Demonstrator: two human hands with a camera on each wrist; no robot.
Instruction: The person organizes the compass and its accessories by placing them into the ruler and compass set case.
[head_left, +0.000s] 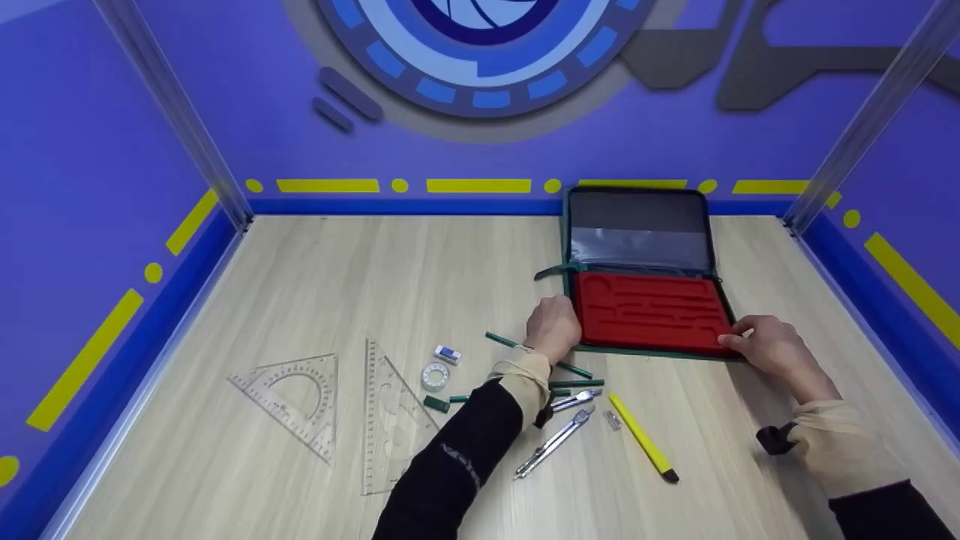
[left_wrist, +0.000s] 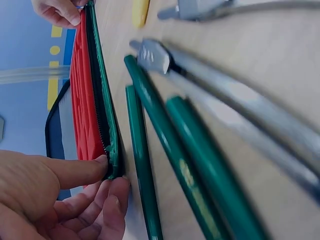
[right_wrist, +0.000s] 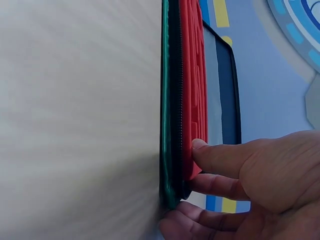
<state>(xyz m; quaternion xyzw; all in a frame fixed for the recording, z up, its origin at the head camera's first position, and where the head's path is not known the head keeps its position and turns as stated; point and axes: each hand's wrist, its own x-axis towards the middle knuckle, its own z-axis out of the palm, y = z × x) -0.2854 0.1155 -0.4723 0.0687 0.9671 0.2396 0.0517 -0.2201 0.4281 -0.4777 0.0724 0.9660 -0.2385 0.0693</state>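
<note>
A green zippered case [head_left: 636, 351] lies unfolded at the back right, its dark lid [head_left: 637, 214] raised toward the wall. Its red moulded tray [head_left: 652, 311] shows shaped hollows with nothing in them. My left hand [head_left: 553, 328] holds the near left corner of the case; in the left wrist view its thumb lies on the red tray edge and the other fingers curl at the green rim. At the near right corner, my right hand [head_left: 776, 349] pinches the case, thumb on the tray and fingers at the rim below.
Green pencils [left_wrist: 142, 165] and two metal compasses [head_left: 555, 442] lie in front of the case, near a yellow utility knife [head_left: 643, 437] and small sharpener [head_left: 613, 418]. Leftward are an eraser [head_left: 447, 354], tape roll [head_left: 435, 376], set square [head_left: 379, 420] and protractor triangle [head_left: 330, 405].
</note>
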